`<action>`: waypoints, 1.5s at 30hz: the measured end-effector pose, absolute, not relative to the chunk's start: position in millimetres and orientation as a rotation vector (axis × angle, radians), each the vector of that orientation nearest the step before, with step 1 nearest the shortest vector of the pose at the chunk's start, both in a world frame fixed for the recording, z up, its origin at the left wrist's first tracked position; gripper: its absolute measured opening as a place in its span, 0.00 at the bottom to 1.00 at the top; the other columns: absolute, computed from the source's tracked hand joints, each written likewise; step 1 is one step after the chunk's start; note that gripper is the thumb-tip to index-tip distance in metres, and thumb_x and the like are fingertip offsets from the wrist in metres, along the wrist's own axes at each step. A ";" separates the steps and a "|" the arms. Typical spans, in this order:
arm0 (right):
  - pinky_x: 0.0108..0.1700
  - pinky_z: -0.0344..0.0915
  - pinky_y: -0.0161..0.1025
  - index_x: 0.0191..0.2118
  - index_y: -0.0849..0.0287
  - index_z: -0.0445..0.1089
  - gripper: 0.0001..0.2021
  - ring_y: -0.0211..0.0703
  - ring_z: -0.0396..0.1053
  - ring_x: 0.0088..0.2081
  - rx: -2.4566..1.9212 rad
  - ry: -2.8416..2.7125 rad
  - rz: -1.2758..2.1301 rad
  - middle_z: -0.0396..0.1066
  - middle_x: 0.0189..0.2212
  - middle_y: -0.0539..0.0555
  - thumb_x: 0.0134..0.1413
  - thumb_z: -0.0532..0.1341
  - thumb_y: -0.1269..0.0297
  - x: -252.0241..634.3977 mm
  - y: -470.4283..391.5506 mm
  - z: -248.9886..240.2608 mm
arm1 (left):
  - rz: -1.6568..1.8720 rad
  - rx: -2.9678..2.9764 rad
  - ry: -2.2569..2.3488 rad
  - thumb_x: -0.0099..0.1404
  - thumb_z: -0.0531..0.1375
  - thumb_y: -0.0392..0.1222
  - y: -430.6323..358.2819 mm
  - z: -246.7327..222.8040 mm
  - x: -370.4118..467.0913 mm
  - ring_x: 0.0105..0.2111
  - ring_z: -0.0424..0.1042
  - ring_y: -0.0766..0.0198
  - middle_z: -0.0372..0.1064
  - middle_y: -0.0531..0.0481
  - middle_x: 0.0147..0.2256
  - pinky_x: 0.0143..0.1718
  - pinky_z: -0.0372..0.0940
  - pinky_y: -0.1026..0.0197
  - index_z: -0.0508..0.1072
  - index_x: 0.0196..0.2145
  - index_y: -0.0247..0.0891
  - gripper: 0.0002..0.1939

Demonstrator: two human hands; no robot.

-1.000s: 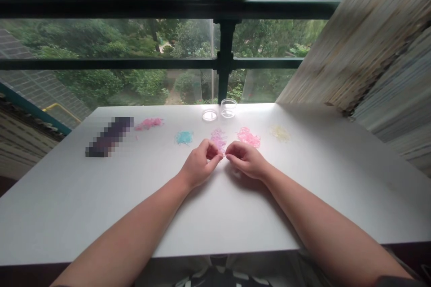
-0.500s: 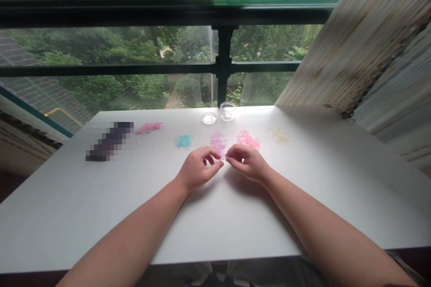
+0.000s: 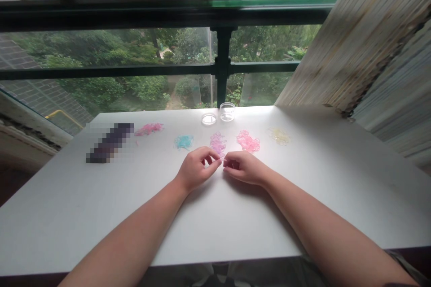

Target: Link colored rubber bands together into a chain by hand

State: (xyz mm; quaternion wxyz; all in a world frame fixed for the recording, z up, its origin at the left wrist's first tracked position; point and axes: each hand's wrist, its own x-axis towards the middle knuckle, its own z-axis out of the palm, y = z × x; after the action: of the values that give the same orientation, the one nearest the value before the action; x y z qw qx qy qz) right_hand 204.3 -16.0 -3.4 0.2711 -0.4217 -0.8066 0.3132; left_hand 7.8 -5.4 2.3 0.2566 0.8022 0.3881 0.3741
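Note:
My left hand [image 3: 199, 169] is closed in a pinch, thumb and index tips together at the near end of a pile of purple rubber bands [image 3: 218, 142]. A small pale purple bit, seemingly one of these bands, shows at its fingertips. Facing it, my right hand [image 3: 246, 167] has its fingers curled in, tips close to the left ones; whatever they grip is too small to make out. Just beyond the right hand lies a pile of pink rubber bands [image 3: 248, 140]. Both wrists are held low over the white table [image 3: 202, 228].
Blue rubber bands [image 3: 183, 141] and a darker pink pile [image 3: 149, 129] lie to the left, yellow ones [image 3: 279, 135] to the right. At the back stand a clear round container [image 3: 227, 112] and a clear lid [image 3: 208, 119]. A blurred-out dark object [image 3: 111, 142] is far left.
My right hand has dropped slightly toward me, and its fingers have curled differently. The left hand is almost still. The view has shifted a little.

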 end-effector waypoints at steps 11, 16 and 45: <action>0.25 0.55 0.31 0.28 0.60 0.65 0.04 0.32 0.58 0.22 -1.160 -2.184 0.855 0.63 0.20 0.47 0.51 0.57 0.67 203.1 -18.2 -0.6 | 1.022 2.171 1.063 0.57 0.60 0.38 -4.9 0.4 7.8 0.26 0.66 0.69 0.70 0.52 0.28 0.28 0.61 0.66 0.72 0.30 0.38 0.02; 0.26 0.55 0.31 0.31 0.60 0.66 0.04 0.33 0.58 0.23 -1.153 -2.167 0.864 0.63 0.21 0.47 0.53 0.57 0.66 203.6 -17.9 -1.4 | 1.010 2.173 1.062 0.57 0.60 0.37 -4.9 0.0 7.6 0.26 0.66 0.69 0.69 0.52 0.28 0.28 0.61 0.66 0.72 0.30 0.37 0.02; 0.25 0.55 0.30 0.29 0.60 0.64 0.02 0.32 0.57 0.22 -1.088 -2.095 0.800 0.62 0.20 0.46 0.51 0.57 0.69 203.7 -16.7 -2.6 | 0.935 2.167 1.079 0.59 0.59 0.41 -6.2 2.1 8.0 0.26 0.65 0.69 0.70 0.52 0.29 0.29 0.62 0.65 0.72 0.30 0.37 0.05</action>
State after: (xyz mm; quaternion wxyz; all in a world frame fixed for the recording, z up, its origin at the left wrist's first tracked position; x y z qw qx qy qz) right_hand 203.7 -16.7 -2.6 0.3187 -0.4138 -0.7967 0.3042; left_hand 8.0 -6.2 2.1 0.2696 0.8041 0.4004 0.3470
